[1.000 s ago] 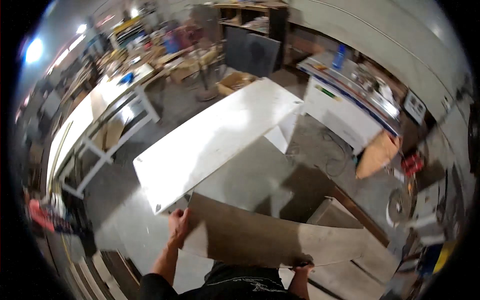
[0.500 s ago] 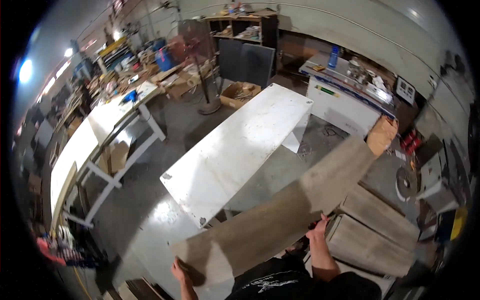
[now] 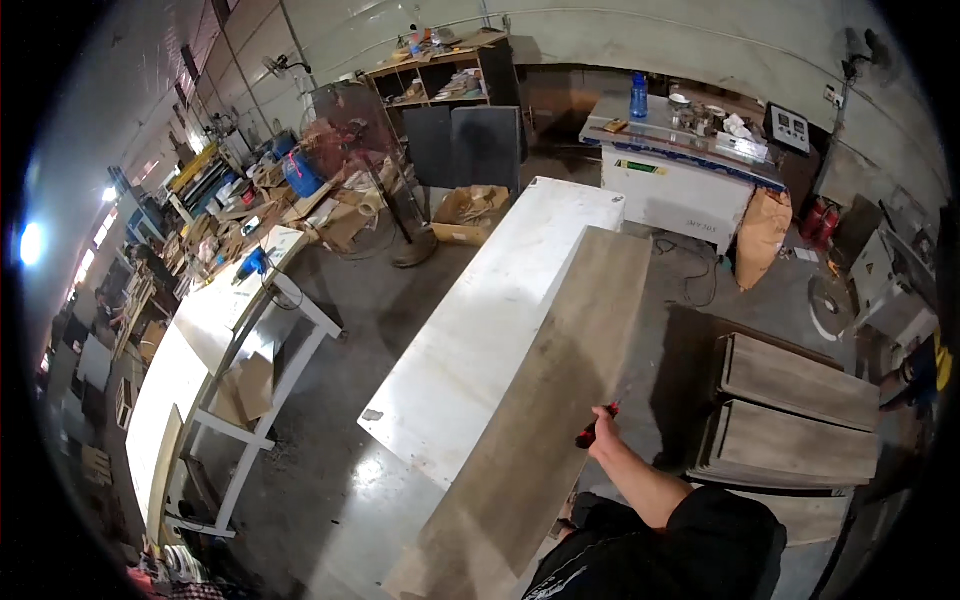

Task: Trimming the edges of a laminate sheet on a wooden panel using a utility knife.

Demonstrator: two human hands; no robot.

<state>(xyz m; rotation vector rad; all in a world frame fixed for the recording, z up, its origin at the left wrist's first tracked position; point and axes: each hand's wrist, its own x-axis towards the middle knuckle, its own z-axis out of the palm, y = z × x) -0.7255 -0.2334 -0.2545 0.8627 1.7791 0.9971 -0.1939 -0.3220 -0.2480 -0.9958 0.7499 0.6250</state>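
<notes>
A long grey-brown wood board (image 3: 545,400) slants from the lower edge up over the right side of the white table (image 3: 480,300). Whether it touches the tabletop along its length I cannot tell. My right hand (image 3: 606,436) is at the board's right edge, fingers closed round a tool with a red and black handle (image 3: 588,434). A thin shaft seems to stick out of the tool past my fingers. My left hand is out of view; the board's near end runs down to the lower edge.
Stacks of similar boards (image 3: 795,440) lie at my right. A white bench with a blue power tool (image 3: 252,264) stands left. Behind the table are a cardboard box (image 3: 470,215), a pedestal fan (image 3: 412,248) and a white cabinet (image 3: 665,200).
The board has swung from lying across in front of me to pointing away, its far end now over the table. My left hand has left the view; my right still holds the tool.
</notes>
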